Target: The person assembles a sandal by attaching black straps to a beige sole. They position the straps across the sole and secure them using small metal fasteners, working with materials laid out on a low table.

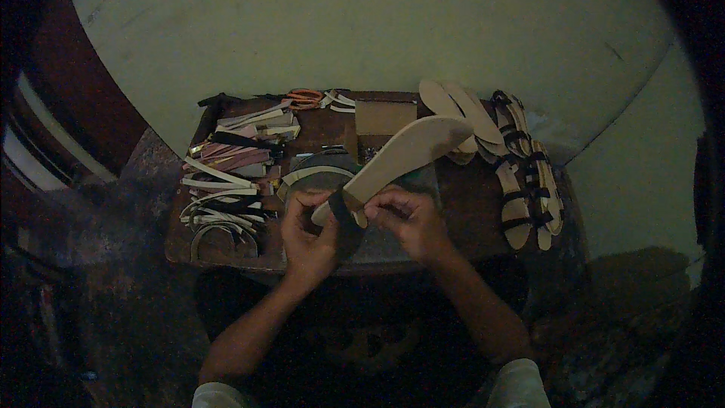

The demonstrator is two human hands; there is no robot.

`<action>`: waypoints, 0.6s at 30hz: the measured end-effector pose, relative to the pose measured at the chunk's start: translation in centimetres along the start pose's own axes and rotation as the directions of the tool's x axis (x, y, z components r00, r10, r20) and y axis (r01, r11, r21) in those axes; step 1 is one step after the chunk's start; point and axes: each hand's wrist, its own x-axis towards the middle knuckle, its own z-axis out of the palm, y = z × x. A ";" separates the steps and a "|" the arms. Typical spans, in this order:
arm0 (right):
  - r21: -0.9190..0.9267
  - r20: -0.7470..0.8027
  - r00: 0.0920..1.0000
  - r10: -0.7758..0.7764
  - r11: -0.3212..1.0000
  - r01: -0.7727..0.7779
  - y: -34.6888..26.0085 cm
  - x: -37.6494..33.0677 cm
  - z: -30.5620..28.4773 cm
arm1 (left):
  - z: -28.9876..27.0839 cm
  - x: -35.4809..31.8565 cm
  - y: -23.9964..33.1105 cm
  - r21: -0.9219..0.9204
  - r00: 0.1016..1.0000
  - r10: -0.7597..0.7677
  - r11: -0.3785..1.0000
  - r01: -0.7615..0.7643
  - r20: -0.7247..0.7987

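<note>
A pale beige sandal sole (411, 153) is held up at a slant over the near middle of the table, its broad end up to the right. Across its lower, narrower part runs a black strap (340, 209). My left hand (308, 238) is closed round this lower end and the strap. At the sole's right edge, beside the strap, my right hand (411, 219) has its thumb and fingers pinched together; whether the strap's end is also in that pinch is hidden. Beneath the hands lies a dark grey work surface (385, 245), with a curved pale strip (317, 172) just beyond the left hand.
Bundles of straps (230, 159) in white, pink and black fill the table's left side. Orange-handled scissors (306, 98) and an open cardboard box (385, 117) stand at the back. Loose soles (461, 109) are stacked back right, beside strapped sandals (515, 204). A wall (362, 30) rises behind.
</note>
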 end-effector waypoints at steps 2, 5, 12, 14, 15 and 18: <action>0.010 0.008 1.000 -0.008 1.000 0.008 0.2 0.0 -0.1 | 0.1 0.0 0.0 0.015 1.000 -0.021 1.000 0.021 0.001; 0.022 0.021 0.999 -0.030 0.999 0.030 0.4 0.1 -0.2 | 0.2 -0.1 -0.1 -0.026 0.999 -0.051 0.998 0.051 -0.003; 0.009 0.039 0.999 -0.016 1.000 0.015 -0.1 0.1 -0.3 | 0.2 -0.2 -0.2 -0.023 1.000 -0.002 1.000 0.002 -0.005; 0.014 0.033 0.999 0.003 1.000 -0.004 -0.2 0.0 -0.3 | 0.1 -0.1 -0.1 -0.045 0.999 -0.036 0.998 0.036 0.004; 0.028 0.027 1.000 0.013 1.000 -0.014 -0.1 0.0 -0.2 | 0.1 -0.1 0.0 -0.013 1.000 -0.014 1.000 0.015 0.006; 0.032 0.041 0.997 0.069 0.997 -0.070 -0.3 -0.1 0.0 | 0.1 -0.1 -0.1 0.014 1.000 -0.001 1.000 0.001 0.000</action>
